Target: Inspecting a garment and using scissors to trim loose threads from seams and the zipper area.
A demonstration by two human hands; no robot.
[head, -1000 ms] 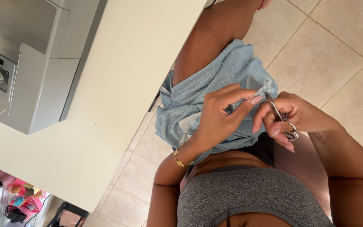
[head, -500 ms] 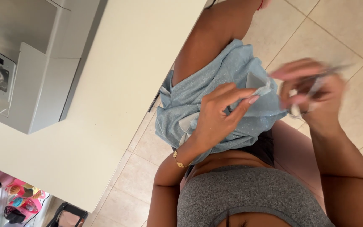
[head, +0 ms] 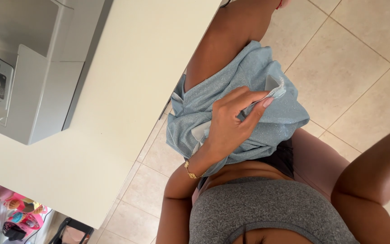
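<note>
**Left hand pinched a seam of pale blue fabric on the lap**

The pale blue fabric point(head: 249, 81) lay bunched over the person's thigh, beside the edge of the cream tabletop point(head: 127, 77). It was a soft, finely glittered cloth, folded into loose ridges, with a lighter lining showing at its lower left corner. Near its upper right a small flap was turned back, showing a pale grey inner face edged with a whitish stitched trim.

The left hand point(head: 231, 122) rested on top of the cloth with its fingers curled in, thumb and forefinger closed on the trimmed edge of that flap, holding it up slightly from the rest. A thin gold chain bracelet point(head: 191, 171) circled the wrist.

The right hand was out of the frame; only the right forearm point(head: 375, 167) showed at the right edge, blurred, so whether that hand was open or closed could not be told.

The person wore a heathered grey knit top point(head: 267, 212) and sat above a floor of large beige tiles point(head: 339, 63) with thin dark grout lines. A boxy white machine point(head: 23, 77) with a small dark panel stood on the smooth, matte tabletop at upper left.
</note>
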